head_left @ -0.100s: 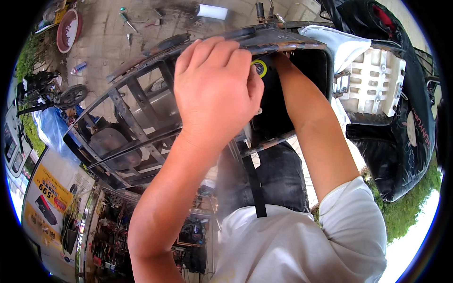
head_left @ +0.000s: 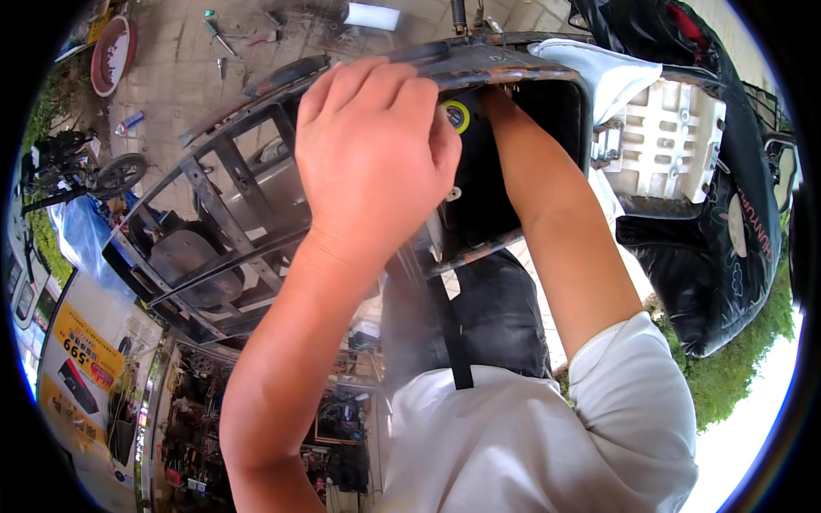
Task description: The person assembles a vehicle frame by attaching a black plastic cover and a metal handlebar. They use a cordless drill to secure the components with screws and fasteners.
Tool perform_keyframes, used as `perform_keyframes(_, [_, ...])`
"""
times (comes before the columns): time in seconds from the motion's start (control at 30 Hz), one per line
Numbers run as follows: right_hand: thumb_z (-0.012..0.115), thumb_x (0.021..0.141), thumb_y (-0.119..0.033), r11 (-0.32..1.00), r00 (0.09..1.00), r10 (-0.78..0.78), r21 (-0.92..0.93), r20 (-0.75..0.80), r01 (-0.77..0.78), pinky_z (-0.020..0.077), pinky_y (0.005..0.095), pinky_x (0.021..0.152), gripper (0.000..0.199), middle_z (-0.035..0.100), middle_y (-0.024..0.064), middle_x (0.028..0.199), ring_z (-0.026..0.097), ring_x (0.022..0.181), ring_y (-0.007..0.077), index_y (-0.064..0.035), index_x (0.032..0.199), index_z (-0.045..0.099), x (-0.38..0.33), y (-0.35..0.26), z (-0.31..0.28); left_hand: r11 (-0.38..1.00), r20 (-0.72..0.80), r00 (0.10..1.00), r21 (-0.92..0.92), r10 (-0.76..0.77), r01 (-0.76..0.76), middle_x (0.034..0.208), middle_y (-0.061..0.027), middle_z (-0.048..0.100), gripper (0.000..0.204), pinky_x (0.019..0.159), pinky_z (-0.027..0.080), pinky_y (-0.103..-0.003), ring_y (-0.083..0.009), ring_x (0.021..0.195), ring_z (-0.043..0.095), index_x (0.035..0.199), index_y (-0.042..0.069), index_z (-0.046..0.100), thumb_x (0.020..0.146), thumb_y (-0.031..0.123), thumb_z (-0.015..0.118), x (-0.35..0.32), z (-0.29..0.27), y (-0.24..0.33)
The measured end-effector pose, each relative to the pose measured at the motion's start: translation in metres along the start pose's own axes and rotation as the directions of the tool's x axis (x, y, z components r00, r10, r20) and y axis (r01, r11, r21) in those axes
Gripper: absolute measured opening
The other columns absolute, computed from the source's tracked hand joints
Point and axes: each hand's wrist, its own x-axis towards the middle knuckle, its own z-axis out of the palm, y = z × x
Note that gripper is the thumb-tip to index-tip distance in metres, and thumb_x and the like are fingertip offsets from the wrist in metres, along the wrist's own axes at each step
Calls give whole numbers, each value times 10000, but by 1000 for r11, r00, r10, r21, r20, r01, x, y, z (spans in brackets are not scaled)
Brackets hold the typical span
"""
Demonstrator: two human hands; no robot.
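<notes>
My left hand is raised over the bare metal frame of a scooter, back of the hand up and fingers curled together. Its fingertips are out of sight, so what they grip cannot be made out. My right forearm reaches into the dark open compartment beside it. That hand is hidden under the far rusty rim, fingers unseen. Between the two hands, a round thing with a yellow-green ring shows inside the compartment.
Right of the compartment are a white cloth, a pale ribbed plastic panel and a black padded cover. On the paving lie a screwdriver and other tools, near a red basin. A small wheeled vehicle stands left.
The whole scene has shifted slightly left in the picture. Both arms keep nearly the same places against the frame and compartment.
</notes>
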Motion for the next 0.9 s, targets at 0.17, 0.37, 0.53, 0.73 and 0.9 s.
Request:
perform_keyframes(0.17, [544,852,-107,930,934,266,193,238,-313,549,403,560,182,620,206,796,650,663,296,31,953,606,-26,7,-37,1000,-14,1000,-18,2,-2,929,-50,673,142,842,463,-389,-269,949,614,832,74,643,703,126,675,0,4,0])
perform_keyframes(0.37, [523,894,-112,780,698,568,-15,435,-625,560,377,511,145,588,132,765,612,578,250,-5,979,573,-122,36,-75,1000,-115,993,10,-4,5,818,-41,649,86,876,454,-393,-245,877,610,741,64,639,682,125,650,-3,6,0])
perform_keyframes(0.53, [544,847,-64,757,711,650,-154,267,-635,561,445,618,204,641,130,913,648,755,306,-52,1032,628,-118,126,-9,1000,-67,998,17,11,-10,838,-40,655,83,893,454,-397,-245,888,610,755,63,638,688,110,654,2,5,4])
perform_keyframes(0.73, [566,840,-92,737,739,670,-178,71,-652,540,425,682,206,646,143,952,642,811,307,-41,1030,626,-119,155,45,999,-9,1000,51,12,-12,872,-41,664,97,900,452,-401,-244,911,612,775,70,630,689,104,658,2,4,4])
perform_keyframes(0.9, [583,835,-115,707,707,707,-49,23,-706,523,409,735,215,650,153,984,638,857,308,-32,1028,625,-129,158,58,996,54,998,87,20,-25,886,-40,661,117,903,447,-410,-247,918,610,797,75,625,687,96,656,6,0,6])
